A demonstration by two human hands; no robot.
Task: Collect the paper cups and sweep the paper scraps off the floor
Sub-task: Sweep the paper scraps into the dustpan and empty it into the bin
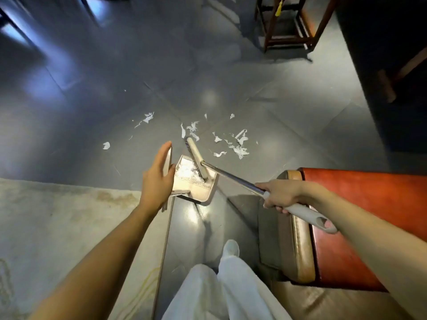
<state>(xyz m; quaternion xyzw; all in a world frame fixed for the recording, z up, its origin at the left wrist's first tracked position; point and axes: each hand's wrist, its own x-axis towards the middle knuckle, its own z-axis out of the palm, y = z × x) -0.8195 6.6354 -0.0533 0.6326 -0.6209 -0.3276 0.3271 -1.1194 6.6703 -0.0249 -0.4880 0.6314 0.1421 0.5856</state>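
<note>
Head view: the left hand, left of centre, reaches forward on a nearly straight arm. Its fingers are straight and together, laid flat against a thin beige upright panel at the left edge of the dustpan, which stands on the grey floor at centre frame. The right hand, right of centre, has its fingers clamped round the broom handle where metal shaft meets grey grip, index finger laid along the shaft, with the broom head resting in the dustpan mouth on white scraps. More paper scraps lie scattered on the floor just above the dustpan, between the rug at lower left and the red bench at right.
</note>
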